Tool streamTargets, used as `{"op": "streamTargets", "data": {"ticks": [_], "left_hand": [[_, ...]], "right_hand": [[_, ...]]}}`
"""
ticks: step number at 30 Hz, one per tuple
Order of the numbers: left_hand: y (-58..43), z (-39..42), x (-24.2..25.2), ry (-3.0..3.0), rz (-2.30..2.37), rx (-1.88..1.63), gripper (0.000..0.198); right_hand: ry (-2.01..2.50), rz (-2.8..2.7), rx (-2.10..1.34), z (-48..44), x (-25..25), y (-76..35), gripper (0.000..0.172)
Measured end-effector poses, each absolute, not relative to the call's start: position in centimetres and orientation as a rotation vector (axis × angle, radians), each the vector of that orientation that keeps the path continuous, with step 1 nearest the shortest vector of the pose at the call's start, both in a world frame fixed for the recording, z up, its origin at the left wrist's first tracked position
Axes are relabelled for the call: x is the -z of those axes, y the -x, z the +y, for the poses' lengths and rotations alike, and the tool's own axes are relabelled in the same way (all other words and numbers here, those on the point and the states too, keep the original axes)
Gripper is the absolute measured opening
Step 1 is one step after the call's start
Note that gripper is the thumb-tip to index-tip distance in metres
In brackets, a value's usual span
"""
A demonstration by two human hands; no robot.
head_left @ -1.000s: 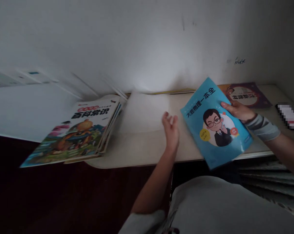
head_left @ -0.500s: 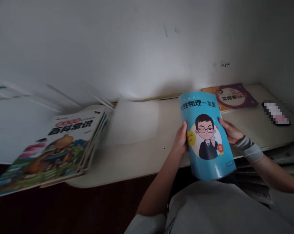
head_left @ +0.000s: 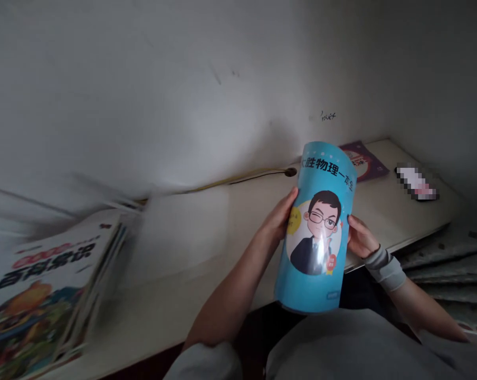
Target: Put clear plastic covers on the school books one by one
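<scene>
A blue softcover book [head_left: 317,211] with a cartoon person in glasses on its cover is held upright in front of me, its cover curved outward. My left hand [head_left: 282,214] grips the book's left edge, and my right hand [head_left: 362,236] has hold of the right edge. The fingers behind the book are hidden. Behind it, partly covered, a purple book [head_left: 375,163] lies on the white table [head_left: 199,295].
At the left sits a blurred stack of books [head_left: 44,295] with an illustrated cover on top. A phone [head_left: 416,182] lies near the table's right end. Along the wall, a yellow cable [head_left: 222,181] runs to a round hole [head_left: 291,172].
My view has swung, so the book stack and phone sit further left. The blue book has tilted the other way and is bent more strongly; both hands still hold it.
</scene>
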State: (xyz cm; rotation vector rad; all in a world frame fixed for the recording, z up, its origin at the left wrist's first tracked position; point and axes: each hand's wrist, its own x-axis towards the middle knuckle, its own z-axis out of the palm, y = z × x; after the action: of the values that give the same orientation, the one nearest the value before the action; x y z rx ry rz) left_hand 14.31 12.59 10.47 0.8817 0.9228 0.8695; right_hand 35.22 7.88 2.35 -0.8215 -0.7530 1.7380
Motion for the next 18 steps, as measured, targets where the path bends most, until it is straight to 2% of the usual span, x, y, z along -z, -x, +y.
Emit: {"op": "streamTargets", "data": {"ticks": [6,9,13,15,18], "left_hand": [[-15.9,22.5,-11.8,-1.503,1.124,-0.801,0.051],[-19.0,26.3,-13.4,-1.994,1.415,-0.762,0.058],[-23.0,25.5,-13.3,-2.533,1.276,-0.589,0.060],[-23.6,23.9,-11.5,-2.677,1.269,-0.433,0.056],[-23.0,22.6,-8.2,-2.718,1.419,-0.181,0.061]], "right_hand": [[0.839,-0.634,-1.555,10.5,-3.3,-38.0,0.023],[0.752,-0.602,-1.422,14.1,-4.8,-37.5,0.028],[0.756,-0.513,-1.294,19.8,-4.2,-36.9,0.025],[0.837,-0.442,-1.281,21.8,-2.7,-37.1,0.022],[0.888,-0.364,-1.289,23.2,-0.5,-37.5,0.023]]}}
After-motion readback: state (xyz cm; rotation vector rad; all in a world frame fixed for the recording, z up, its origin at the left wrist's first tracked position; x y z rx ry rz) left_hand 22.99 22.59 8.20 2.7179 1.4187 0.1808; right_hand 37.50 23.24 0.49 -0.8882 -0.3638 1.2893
